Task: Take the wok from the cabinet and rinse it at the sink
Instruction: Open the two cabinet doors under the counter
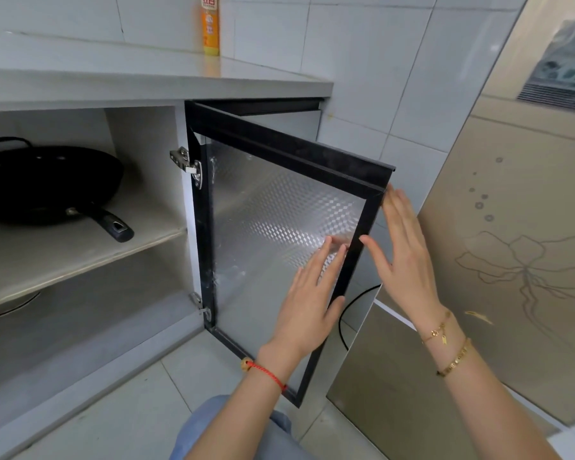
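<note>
A black wok (44,184) with a long black handle lies on the upper shelf (80,254) of the cabinet at the left. The cabinet door (279,227), black-framed with a patterned silver panel, stands swung out to the right. My left hand (309,293) is flat against the panel's inner face near its free edge, fingers spread. My right hand (402,257) is open beside the door's outer edge, fingers touching the frame's top corner. Neither hand holds anything. The wok is well to the left of both hands.
A grey countertop (146,81) tops the cabinet, with an orange bottle (210,26) at the tiled wall. A beige appliance (498,260) with a flower pattern stands close on the right of the door. A white rim shows under the shelf. Tiled floor below.
</note>
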A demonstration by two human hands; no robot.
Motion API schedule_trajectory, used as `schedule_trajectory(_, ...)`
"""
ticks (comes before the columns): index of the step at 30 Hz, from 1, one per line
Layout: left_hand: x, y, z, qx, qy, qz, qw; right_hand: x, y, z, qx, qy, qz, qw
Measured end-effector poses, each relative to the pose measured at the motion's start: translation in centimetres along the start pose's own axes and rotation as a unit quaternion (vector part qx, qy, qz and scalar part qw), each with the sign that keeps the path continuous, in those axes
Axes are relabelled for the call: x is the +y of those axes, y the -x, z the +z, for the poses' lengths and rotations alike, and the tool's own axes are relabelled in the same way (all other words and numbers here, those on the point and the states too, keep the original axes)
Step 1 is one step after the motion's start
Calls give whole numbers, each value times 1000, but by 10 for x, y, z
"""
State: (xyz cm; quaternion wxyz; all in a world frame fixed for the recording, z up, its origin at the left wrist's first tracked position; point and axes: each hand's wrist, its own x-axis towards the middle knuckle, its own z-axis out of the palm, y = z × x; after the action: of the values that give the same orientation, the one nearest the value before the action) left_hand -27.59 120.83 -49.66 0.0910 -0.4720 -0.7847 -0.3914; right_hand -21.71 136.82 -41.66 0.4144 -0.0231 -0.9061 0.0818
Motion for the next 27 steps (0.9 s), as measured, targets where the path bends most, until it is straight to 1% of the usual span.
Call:
schedule_trajectory(11, 2, 13, -9, -12, -13, -2, 1000, -17, 3, -18, -21, -25, 4, 999)
schedule_trajectory(15, 3, 18, -17, -23, -33, -4, 999, -26, 10, -24, -5, -37, 4, 999)
schedule_trajectory(18, 6, 24, -25, -18, -42, -8, 999, -34, 15, -29, 34, -50, -7, 998)
schedule_trajectory(20, 7, 27, -32, -2, -51, -17, 999, -39, 18, -31, 75, -59, -17, 995)
schedule_trajectory(22, 7, 31, -45, 33, -59, -35, 997, -49, 19, -30, 102, -76, -31, 991)
schedule_trajectory(25, 6, 38, -71, 101, -65, -50, 991, -68, 15, -26, 99, -100, -67, 988)
schedule_trajectory(27, 2, 47, -92, 140, -78, -58, 985, -80, 11, -21, 102, -94, -87, 986)
